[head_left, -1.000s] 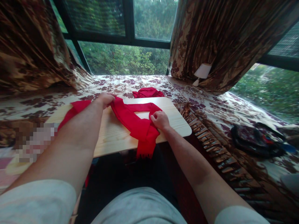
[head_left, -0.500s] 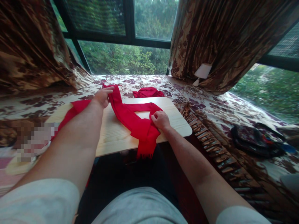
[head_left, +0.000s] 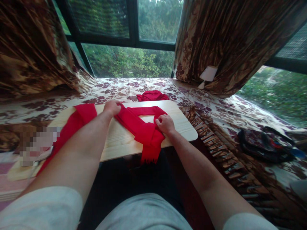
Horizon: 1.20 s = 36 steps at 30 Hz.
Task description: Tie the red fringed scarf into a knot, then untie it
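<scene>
A red scarf (head_left: 130, 123) with a fringed end lies looped and crossed on a light wooden table (head_left: 115, 145), leaving a small gap inside the loop. The fringe hangs over the near edge of the table. At the scarf's upper left, my left hand (head_left: 112, 108) is closed on the cloth, its fingertips partly hidden. My right hand (head_left: 165, 124) pinches the right side of the loop, near the crossing. Another length of red cloth (head_left: 82, 115) lies on the left part of the table, partly behind my left forearm.
Behind the table, a crumpled red cloth (head_left: 152, 95) rests on a floral cover (head_left: 124, 83). A small white lamp (head_left: 208, 74) stands by the curtain. To the right lies a dark bag (head_left: 259, 145). A blurred-out item (head_left: 38, 145) sits at the left.
My left hand has come down and slightly right, drawing the raised scarf end toward me, so that end no longer shows beyond the hand. My right hand has stayed nearly still.
</scene>
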Available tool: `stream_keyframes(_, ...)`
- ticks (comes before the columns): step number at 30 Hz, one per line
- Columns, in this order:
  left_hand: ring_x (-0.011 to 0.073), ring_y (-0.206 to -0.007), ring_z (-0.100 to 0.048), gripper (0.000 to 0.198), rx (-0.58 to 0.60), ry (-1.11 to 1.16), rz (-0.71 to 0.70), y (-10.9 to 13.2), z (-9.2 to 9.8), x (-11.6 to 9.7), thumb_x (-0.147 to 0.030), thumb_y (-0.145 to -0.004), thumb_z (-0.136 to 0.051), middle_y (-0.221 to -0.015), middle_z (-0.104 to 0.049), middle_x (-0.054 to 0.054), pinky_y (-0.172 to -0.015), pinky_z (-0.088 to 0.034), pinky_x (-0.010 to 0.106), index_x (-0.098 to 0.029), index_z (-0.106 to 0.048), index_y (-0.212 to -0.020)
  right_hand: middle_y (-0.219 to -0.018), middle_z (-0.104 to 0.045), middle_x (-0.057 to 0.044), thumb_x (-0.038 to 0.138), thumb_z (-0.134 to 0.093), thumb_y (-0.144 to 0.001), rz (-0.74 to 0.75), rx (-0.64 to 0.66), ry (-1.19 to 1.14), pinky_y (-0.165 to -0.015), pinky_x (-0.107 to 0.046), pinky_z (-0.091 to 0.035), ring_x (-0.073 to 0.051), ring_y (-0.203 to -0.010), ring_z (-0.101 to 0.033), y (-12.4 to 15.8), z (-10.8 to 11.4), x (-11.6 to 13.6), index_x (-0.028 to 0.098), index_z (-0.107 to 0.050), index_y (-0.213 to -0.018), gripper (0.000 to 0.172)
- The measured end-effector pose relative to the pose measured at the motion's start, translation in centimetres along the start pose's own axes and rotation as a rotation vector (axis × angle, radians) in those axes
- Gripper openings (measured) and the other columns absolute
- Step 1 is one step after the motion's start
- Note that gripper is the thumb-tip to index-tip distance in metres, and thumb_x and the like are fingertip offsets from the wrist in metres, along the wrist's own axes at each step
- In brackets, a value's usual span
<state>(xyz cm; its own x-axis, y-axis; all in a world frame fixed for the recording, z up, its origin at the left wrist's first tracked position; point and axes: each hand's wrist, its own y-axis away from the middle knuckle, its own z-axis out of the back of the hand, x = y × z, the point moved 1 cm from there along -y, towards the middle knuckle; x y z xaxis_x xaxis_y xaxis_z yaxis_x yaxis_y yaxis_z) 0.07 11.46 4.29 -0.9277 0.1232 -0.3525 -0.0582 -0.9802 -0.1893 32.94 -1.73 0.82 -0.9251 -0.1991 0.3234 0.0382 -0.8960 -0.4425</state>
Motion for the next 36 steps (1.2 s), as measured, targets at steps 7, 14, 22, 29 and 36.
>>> stream_keyframes(7, 0.0236, -0.111, -0.062, 0.043, 0.197, -0.135, -0.271, 0.3, -2.1, -3.5, -0.015, -0.072, -0.054, -0.122, -0.069, 0.007, -0.097, -0.045, 0.026, -0.022, -0.077, -0.108, -0.088, -0.069, -0.007, 0.031, -0.058, -0.089, 0.0, 0.008, -0.013, -0.088, -0.033, -0.041, -0.021, -0.09, -0.057, 0.0, 0.2, 0.1, 0.02, -0.067, -0.077, 0.019)
stream_keyframes(14, 0.0245, -0.095, -0.066, 0.045, 0.196, -0.088, -0.24, 0.9, -1.1, -4.2, -0.016, -0.061, -0.054, -0.103, -0.074, 0.005, -0.081, -0.049, 0.027, -0.022, -0.075, -0.101, -0.088, -0.068, -0.007, 0.032, -0.058, -0.089, -0.009, 0.013, -0.029, -0.088, -0.033, -0.042, -0.021, -0.09, -0.058, 0.1, 0.2, 0.1, 0.021, -0.067, -0.076, 0.02)
stream_keyframes(22, 0.0267, -0.103, -0.063, 0.034, 0.323, -0.324, -0.344, 1.4, -0.2, -5.4, -0.022, -0.063, -0.059, -0.106, -0.073, 0.006, -0.084, -0.046, 0.029, -0.025, -0.074, -0.093, -0.088, -0.068, -0.007, 0.031, -0.058, -0.09, -0.01, 0.006, -0.015, -0.088, -0.033, -0.042, -0.021, -0.09, -0.057, 0.1, 0.2, 0.1, 0.02, -0.068, -0.078, 0.019)
stream_keyframes(29, 0.0261, -0.092, -0.064, 0.032, 0.304, -0.405, -0.318, 1.1, 0.7, -5.5, -0.026, -0.066, -0.057, -0.099, -0.072, 0.006, -0.072, -0.045, 0.03, -0.026, -0.073, -0.094, -0.088, -0.068, -0.007, 0.032, -0.058, -0.09, -0.001, 0.005, -0.012, -0.087, -0.033, -0.041, -0.021, -0.089, -0.057, 0.1, 0.1, 0.0, 0.02, -0.067, -0.078, 0.02)
stream_keyframes(36, 0.0277, -0.094, -0.064, 0.034, 0.304, -0.308, -0.282, 0.3, 1.0, -5.5, -0.025, -0.064, -0.06, -0.097, -0.071, 0.006, -0.075, -0.046, 0.03, -0.026, -0.073, -0.095, -0.087, -0.067, -0.007, 0.031, -0.058, -0.089, 0.002, 0.006, -0.006, -0.087, -0.033, -0.041, -0.021, -0.089, -0.056, 0.0, 0.0, -0.1, 0.02, -0.067, -0.076, 0.019)
